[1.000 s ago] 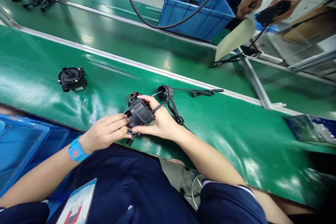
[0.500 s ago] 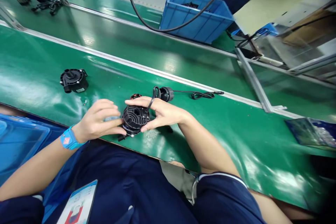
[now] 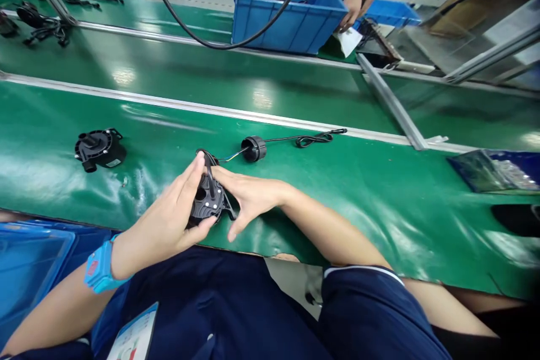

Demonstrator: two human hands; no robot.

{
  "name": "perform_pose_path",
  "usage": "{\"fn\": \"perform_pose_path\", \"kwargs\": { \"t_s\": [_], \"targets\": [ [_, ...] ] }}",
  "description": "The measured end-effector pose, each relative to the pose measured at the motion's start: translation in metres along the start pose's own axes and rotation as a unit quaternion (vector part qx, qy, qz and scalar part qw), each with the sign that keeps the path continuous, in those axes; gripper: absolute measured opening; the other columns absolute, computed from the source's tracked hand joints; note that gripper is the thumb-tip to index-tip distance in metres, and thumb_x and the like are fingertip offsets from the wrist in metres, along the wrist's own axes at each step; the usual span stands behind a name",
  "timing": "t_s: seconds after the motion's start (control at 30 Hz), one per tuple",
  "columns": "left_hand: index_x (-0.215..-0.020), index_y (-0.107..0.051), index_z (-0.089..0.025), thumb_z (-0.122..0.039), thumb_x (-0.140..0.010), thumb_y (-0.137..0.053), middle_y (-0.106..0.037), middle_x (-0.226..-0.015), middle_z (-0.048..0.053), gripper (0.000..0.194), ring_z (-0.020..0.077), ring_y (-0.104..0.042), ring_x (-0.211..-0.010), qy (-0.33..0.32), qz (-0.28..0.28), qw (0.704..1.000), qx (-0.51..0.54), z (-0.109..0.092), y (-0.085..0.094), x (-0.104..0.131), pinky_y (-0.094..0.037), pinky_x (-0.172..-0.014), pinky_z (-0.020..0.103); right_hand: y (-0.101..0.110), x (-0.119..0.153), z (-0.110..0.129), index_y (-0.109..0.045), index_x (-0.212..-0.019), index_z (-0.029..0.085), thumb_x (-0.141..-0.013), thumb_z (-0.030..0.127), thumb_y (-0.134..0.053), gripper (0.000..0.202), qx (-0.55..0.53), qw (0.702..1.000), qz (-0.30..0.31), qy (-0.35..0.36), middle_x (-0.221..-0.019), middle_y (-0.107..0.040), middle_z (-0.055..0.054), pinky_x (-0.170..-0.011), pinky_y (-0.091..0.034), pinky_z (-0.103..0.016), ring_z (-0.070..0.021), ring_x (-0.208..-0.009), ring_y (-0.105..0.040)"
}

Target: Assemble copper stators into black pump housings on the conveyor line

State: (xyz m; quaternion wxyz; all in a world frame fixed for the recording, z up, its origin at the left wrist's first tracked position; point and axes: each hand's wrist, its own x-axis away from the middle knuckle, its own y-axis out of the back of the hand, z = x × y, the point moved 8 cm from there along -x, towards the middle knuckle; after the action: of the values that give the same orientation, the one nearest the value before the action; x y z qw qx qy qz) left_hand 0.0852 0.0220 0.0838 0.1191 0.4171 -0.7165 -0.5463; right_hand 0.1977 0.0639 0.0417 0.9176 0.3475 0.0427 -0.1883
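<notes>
A round black pump is close to the table's front edge, with a black cable looping over its top. My left hand wraps round its left side, thumb at the front and fingers at the back. On the other side, my right hand is spread, its fingertips against the pump's far right side and its thumb standing off it. Behind the hands, a black ribbed cap lies with thin wires running toward the pump. From that cap a cord leads to a coiled black cable. The hands hide part of the pump.
Another black pump stands on the green table at the left. A metal rail crosses behind. Beyond it are a blue crate, a hanging black cable and a co-worker's hands. A plastic bag lies right.
The pump has turned and tilted between my hands. My left hand has closed round its side, while my right thumb has come off it. The co-worker's hands have moved lower beside the crate.
</notes>
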Motion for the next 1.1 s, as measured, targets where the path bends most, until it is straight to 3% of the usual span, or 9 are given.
{"fn": "perform_pose_path", "kwargs": {
  "t_s": [0.07, 0.13, 0.23, 0.4, 0.53, 0.63, 0.8, 0.93, 1.1],
  "targets": [
    [-0.164, -0.009, -0.014, -0.037, -0.099, -0.058, -0.039, -0.155, 0.025, 0.085, 0.0361, -0.045, -0.14, 0.009, -0.004, 0.999, -0.03, 0.004, -0.002, 0.006, -0.046, -0.112, 0.053, -0.004, 0.006, -0.005, 0.009, -0.165, 0.018, -0.071, 0.06, -0.088, 0.141, -0.007, 0.999, -0.04, -0.016, -0.171, -0.005, -0.021, -0.13, -0.018, -0.049, -0.0335, -0.16, -0.009],
    [-0.163, -0.02, -0.016, -0.043, -0.098, -0.06, -0.049, -0.14, 0.022, 0.081, 0.0355, -0.051, -0.125, 0.018, -0.001, 0.998, -0.067, 0.006, 0.0, 0.01, -0.05, -0.104, 0.053, -0.007, 0.01, -0.006, 0.011, -0.165, 0.021, -0.074, 0.056, -0.087, 0.137, -0.016, 0.997, -0.076, -0.03, -0.171, -0.005, -0.02, -0.129, -0.019, -0.047, -0.0315, -0.16, -0.012],
    [-0.162, -0.024, -0.016, -0.051, -0.098, -0.057, -0.049, -0.132, 0.021, 0.08, 0.0349, -0.051, -0.115, 0.016, 0.026, 0.993, -0.11, 0.004, 0.005, 0.013, -0.052, -0.097, 0.053, -0.01, 0.011, -0.005, 0.007, -0.166, 0.019, -0.074, 0.052, -0.085, 0.134, -0.024, 0.994, -0.094, -0.051, -0.17, -0.011, -0.021, -0.128, -0.023, -0.047, -0.0322, -0.158, -0.017],
    [-0.162, -0.022, -0.012, -0.043, -0.1, -0.05, -0.046, -0.131, 0.023, 0.075, 0.0339, -0.05, -0.109, 0.003, 0.066, 0.985, -0.156, -0.005, 0.011, 0.013, -0.051, -0.094, 0.053, -0.013, 0.01, -0.006, 0.003, -0.166, 0.02, -0.072, 0.047, -0.084, 0.131, -0.033, 0.991, -0.099, -0.079, -0.169, -0.018, -0.02, -0.126, -0.027, -0.052, -0.0348, -0.154, -0.026],
    [-0.161, -0.025, -0.009, -0.049, -0.1, -0.051, -0.052, -0.121, 0.023, 0.077, 0.0309, -0.051, -0.094, -0.03, 0.067, 0.974, -0.214, -0.016, 0.009, 0.009, -0.053, -0.082, 0.047, -0.012, 0.011, -0.005, 0.0, -0.166, 0.018, -0.072, 0.044, -0.083, 0.129, -0.03, 0.991, -0.111, -0.07, -0.169, -0.018, -0.021, -0.125, -0.028, -0.051, -0.0358, -0.153, -0.027],
    [-0.159, -0.029, -0.007, -0.052, -0.1, -0.05, -0.056, -0.111, 0.021, 0.077, 0.0296, -0.051, -0.086, -0.054, 0.077, 0.964, -0.248, -0.022, 0.008, 0.007, -0.052, -0.074, 0.044, -0.011, 0.011, -0.002, -0.002, -0.166, 0.016, -0.072, 0.04, -0.083, 0.126, -0.03, 0.991, -0.115, -0.058, -0.165, -0.027, -0.021, -0.123, -0.032, -0.049, -0.0349, -0.15, -0.033],
    [-0.159, -0.028, -0.007, -0.054, -0.099, -0.05, -0.06, -0.113, 0.022, 0.079, 0.0355, -0.056, -0.099, -0.081, 0.134, 0.956, -0.248, -0.02, 0.002, 0.003, -0.053, -0.084, 0.049, -0.012, 0.011, 0.005, -0.006, -0.166, 0.015, -0.074, 0.037, -0.08, 0.119, -0.022, 0.992, -0.122, -0.023, -0.161, -0.035, -0.021, -0.124, -0.031, -0.05, -0.0336, -0.148, -0.037],
    [-0.158, -0.028, -0.004, -0.049, -0.099, -0.052, -0.057, -0.122, 0.026, 0.078, 0.0368, -0.056, -0.105, -0.099, 0.1, 0.972, -0.186, -0.016, -0.003, -0.003, -0.053, -0.085, 0.048, -0.01, 0.017, -0.002, -0.007, -0.165, 0.014, -0.072, 0.038, -0.084, 0.124, -0.04, 0.988, -0.145, -0.042, -0.162, -0.03, -0.023, -0.124, -0.031, -0.049, -0.034, -0.15, -0.034],
    [-0.162, -0.021, -0.012, -0.048, -0.097, -0.056, -0.056, -0.117, 0.021, 0.082, 0.0336, -0.055, -0.1, -0.045, 0.07, 0.987, -0.134, -0.012, -0.01, 0.001, -0.052, -0.085, 0.049, -0.013, 0.021, -0.003, -0.008, -0.165, 0.022, -0.071, 0.053, -0.089, 0.128, -0.185, 0.969, -0.149, -0.073, -0.166, -0.025, -0.02, -0.127, -0.023, -0.051, -0.0325, -0.155, -0.027]
  ]
}}
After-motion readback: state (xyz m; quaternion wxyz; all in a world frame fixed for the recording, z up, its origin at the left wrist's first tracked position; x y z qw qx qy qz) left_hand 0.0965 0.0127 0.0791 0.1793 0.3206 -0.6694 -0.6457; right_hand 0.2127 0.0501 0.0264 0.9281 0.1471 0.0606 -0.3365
